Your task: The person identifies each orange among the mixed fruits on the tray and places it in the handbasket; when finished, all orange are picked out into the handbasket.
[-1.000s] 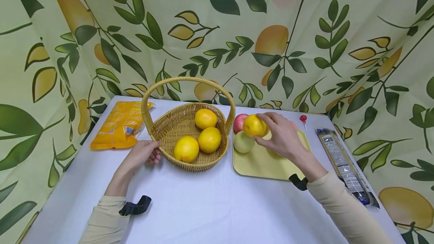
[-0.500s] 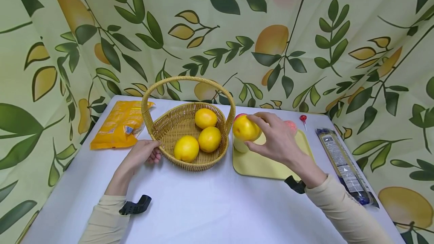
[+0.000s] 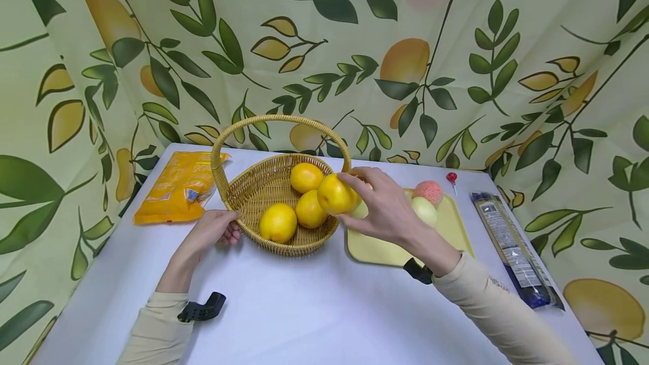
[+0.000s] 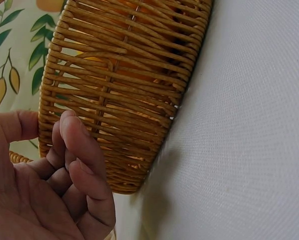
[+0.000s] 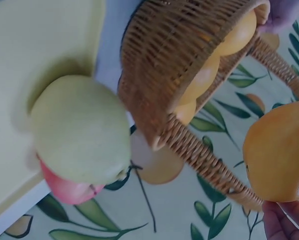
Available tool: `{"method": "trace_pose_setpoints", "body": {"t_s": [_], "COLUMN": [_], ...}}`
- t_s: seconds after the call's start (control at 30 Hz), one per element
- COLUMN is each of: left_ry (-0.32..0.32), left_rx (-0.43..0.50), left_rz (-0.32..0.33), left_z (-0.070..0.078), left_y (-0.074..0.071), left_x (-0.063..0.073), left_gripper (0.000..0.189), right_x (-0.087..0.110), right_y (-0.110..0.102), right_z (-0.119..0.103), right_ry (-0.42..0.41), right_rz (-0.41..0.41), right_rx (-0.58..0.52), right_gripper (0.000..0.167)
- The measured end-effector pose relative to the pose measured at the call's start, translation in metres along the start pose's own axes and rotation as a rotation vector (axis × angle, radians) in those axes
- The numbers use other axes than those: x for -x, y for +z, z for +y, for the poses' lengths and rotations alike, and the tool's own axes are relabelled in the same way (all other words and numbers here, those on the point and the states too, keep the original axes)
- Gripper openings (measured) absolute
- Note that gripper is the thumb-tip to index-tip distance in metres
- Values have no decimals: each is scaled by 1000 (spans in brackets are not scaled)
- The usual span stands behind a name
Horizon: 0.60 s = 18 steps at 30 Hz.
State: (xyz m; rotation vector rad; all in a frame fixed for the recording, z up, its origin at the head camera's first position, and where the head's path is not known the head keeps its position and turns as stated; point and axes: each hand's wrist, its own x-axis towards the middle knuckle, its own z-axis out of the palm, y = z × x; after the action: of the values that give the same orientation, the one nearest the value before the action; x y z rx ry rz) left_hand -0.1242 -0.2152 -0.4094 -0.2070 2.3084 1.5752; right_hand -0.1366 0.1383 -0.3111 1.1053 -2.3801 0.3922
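Note:
My right hand [image 3: 377, 204] holds a yellow-orange orange [image 3: 336, 195] between thumb and fingers, over the right rim of a wicker basket [image 3: 253, 196]. In the right wrist view, that orange [image 5: 279, 150] shows beside the basket's arched handle [image 5: 204, 160], with fingertips under it. Inside the basket lie three similar oranges [image 3: 278, 222]; the held one partly covers another. My left hand [image 3: 215, 227] pinches the basket's left rim. In the left wrist view, the left hand's thumb [image 4: 24, 125] is at the rim and its curled fingers are against the woven wall [image 4: 124, 90].
A yellow tray [image 3: 375, 249] at right bears pale green fruits [image 3: 423, 211] and a pink textured ball [image 3: 428, 191]; a red-pink fruit [image 5: 69, 187] shows in the right wrist view. Beyond are a red lollipop [image 3: 452, 177] and a long package [image 3: 514, 246]. An orange bag [image 3: 174, 187] lies left.
My right hand has carried the orange leftward from above the tray to the basket's right rim, uncovering the pink ball and a pale green fruit. The left hand stays at the rim.

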Motion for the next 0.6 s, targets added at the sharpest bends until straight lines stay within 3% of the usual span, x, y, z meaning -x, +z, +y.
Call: {"method": "trace_pose_setpoints", "body": {"t_s": [0.3,0.6], "left_ry": [11,10], "left_rx": [1,3], "left_rz": [-3,-3], "left_z": [-1,0], "left_y": [1,0], "left_x": [0,1], "left_gripper": [38,37], "right_x": [-21,-55], "right_y": [21,38], "right_z": [-18,-42], "right_ry": [-66,-90], "right_rz": [-23,-106], "right_rx": [23,77], "right_gripper": [65,61]}}
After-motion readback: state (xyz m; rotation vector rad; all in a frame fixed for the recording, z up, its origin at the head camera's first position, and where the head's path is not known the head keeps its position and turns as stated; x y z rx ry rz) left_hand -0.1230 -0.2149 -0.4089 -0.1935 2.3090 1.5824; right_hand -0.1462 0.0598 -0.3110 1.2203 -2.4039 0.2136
